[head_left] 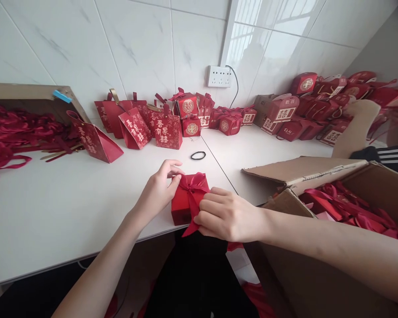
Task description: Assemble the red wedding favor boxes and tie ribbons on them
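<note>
A small red gift box (182, 204) with a red ribbon bow (195, 185) on top sits at the near edge of the white table (69, 207). My left hand (158, 191) rests against the box's left top corner, its fingertips pinched on the bow. My right hand (223, 215) is closed on the ribbon tail at the box's right side, pulling it down over the table edge.
Red paper bags (166, 128) and small red boxes (189, 106) line the tiled wall. A black hair tie (198, 155) lies behind the box. A cardboard box of ribbons (36, 128) lies on its side at left; another open carton (345, 207) stands at right. Another person's arm (358, 128) shows at far right.
</note>
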Demonstrator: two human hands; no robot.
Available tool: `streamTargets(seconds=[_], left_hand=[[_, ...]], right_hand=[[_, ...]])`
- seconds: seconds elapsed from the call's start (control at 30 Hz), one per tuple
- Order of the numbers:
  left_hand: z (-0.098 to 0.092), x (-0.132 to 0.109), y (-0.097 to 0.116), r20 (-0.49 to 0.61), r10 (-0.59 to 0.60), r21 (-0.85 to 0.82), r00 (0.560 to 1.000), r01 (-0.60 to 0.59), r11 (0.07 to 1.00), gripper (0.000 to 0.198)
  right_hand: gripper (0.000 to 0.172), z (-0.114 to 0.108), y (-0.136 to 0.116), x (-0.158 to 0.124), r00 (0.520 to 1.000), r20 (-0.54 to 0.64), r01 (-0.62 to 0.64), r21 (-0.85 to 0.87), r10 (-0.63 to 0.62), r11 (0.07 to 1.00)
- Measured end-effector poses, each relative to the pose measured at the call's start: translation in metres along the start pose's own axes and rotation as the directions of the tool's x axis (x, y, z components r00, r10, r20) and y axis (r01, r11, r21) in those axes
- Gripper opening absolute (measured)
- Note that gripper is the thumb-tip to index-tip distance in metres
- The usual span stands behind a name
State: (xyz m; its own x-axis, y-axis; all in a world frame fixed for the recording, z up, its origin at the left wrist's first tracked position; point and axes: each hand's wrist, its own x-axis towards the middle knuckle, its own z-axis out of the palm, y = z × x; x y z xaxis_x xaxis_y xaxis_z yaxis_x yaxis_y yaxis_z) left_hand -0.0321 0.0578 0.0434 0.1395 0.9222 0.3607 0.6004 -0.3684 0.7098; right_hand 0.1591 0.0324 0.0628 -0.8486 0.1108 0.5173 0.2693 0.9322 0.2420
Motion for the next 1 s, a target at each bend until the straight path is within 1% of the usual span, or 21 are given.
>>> streamTargets(seconds=[0.1,0.17,0.23,0.27,0.3,0.33,0.37,0.4,0.43,0.47,0.5,0.53,0.57,0.6,0.63,0.67,0.73,0.87,0.9,0.93,1.0], left_hand=[[-0.002,-0.001,0.009,0.028,0.133,0.131,0.991,-0.135,0.982,0.019],[-0.003,-0.003,0.015,0.084,0.201,0.167,0.976,-0.213,0.963,0.022],[-0.003,-0.005,0.018,0.161,0.217,0.168,0.963,-0.244,0.955,0.017],[-0.003,-0.005,0.018,0.185,0.21,0.177,0.96,-0.243,0.954,0.014],[-0.002,-0.005,0.017,0.189,0.2,0.189,0.961,-0.235,0.953,0.015],[0.0,-0.005,0.015,0.175,0.187,0.201,0.967,-0.221,0.954,0.017],[0.001,-0.004,0.013,0.147,0.173,0.207,0.974,-0.202,0.957,0.021],[0.003,-0.003,0.011,0.126,0.154,0.202,0.98,-0.177,0.963,0.023],[0.004,-0.003,0.009,0.121,0.131,0.185,0.984,-0.152,0.971,0.026],[0.005,-0.002,0.008,0.129,0.105,0.16,0.986,-0.125,0.979,0.027],[0.005,-0.002,0.007,0.148,0.08,0.131,0.986,-0.099,0.986,0.026],[0.005,-0.001,0.007,0.172,0.057,0.1,0.983,-0.075,0.992,0.024],[0.005,-0.001,0.007,0.195,0.038,0.07,0.98,-0.053,0.996,0.021],[0.005,-0.001,0.007,0.211,0.027,0.045,0.977,-0.037,0.998,0.018],[0.005,0.0,0.007,0.22,0.021,0.024,0.975,-0.027,0.999,0.017],[0.005,0.0,0.007,0.226,0.016,0.007,0.974,-0.018,1.0,0.016],[0.005,0.002,0.005,0.244,0.005,-0.02,0.97,0.0,1.0,0.015],[0.007,0.004,0.0,0.283,-0.016,-0.069,0.959,0.036,0.997,0.018],[0.007,0.004,-0.001,0.286,-0.017,-0.079,0.958,0.041,0.996,0.018],[0.007,0.004,-0.001,0.287,-0.018,-0.087,0.958,0.045,0.995,0.018],[0.007,0.003,-0.002,0.283,-0.021,-0.098,0.959,0.051,0.994,0.017]], right_hand=[[0.03,0.001,-0.003,0.0,0.999,-0.03,0.015,-0.055,-0.017,0.998],[0.029,0.004,-0.007,0.001,0.999,-0.039,0.008,-0.067,-0.011,0.998],[0.028,0.006,-0.008,0.001,0.999,-0.049,0.0,-0.056,-0.002,0.998],[0.028,0.006,-0.008,0.001,0.999,-0.051,0.015,-0.034,-0.017,0.999],[0.028,0.006,-0.006,0.0,0.998,-0.05,0.048,0.009,-0.048,0.999],[0.027,0.005,-0.002,-0.001,0.995,-0.051,0.087,0.089,-0.083,0.992],[0.027,0.004,0.003,-0.002,0.993,-0.056,0.11,0.201,-0.1,0.973],[0.027,0.003,0.01,-0.004,0.996,-0.057,0.09,0.327,-0.076,0.941],[0.027,0.002,0.017,-0.005,0.999,-0.045,0.009,0.439,0.012,0.898],[0.028,0.001,0.025,-0.006,0.986,-0.009,-0.137,0.52,0.166,0.843],[0.029,0.0,0.033,-0.006,0.932,0.053,-0.326,0.557,0.359,0.764],[0.029,0.001,0.04,-0.006,0.83,0.127,-0.514,0.552,0.543,0.656],[0.031,0.002,0.045,-0.005,0.706,0.202,-0.665,0.52,0.679,0.536],[0.033,0.004,0.05,-0.003,0.595,0.278,-0.764,0.486,0.754,0.424],[0.035,0.006,0.052,-0.001,0.519,0.356,-0.82,0.464,0.777,0.336],[0.035,0.009,0.054,0.001,0.478,0.431,-0.847,0.456,0.766,0.272],[0.032,0.013,0.054,0.005,0.445,0.542,-0.864,0.469,0.713,0.183],[0.019,0.01,0.051,0.006,0.367,0.672,-0.856,0.515,0.643,-0.049],[0.018,0.006,0.05,0.006,0.352,0.696,-0.861,0.503,0.625,-0.076],[0.019,0.003,0.05,0.004,0.341,0.716,-0.875,0.478,0.609,-0.073],[0.024,-0.004,0.05,0.001,0.332,0.747,-0.913,0.409,0.576,-0.004]])
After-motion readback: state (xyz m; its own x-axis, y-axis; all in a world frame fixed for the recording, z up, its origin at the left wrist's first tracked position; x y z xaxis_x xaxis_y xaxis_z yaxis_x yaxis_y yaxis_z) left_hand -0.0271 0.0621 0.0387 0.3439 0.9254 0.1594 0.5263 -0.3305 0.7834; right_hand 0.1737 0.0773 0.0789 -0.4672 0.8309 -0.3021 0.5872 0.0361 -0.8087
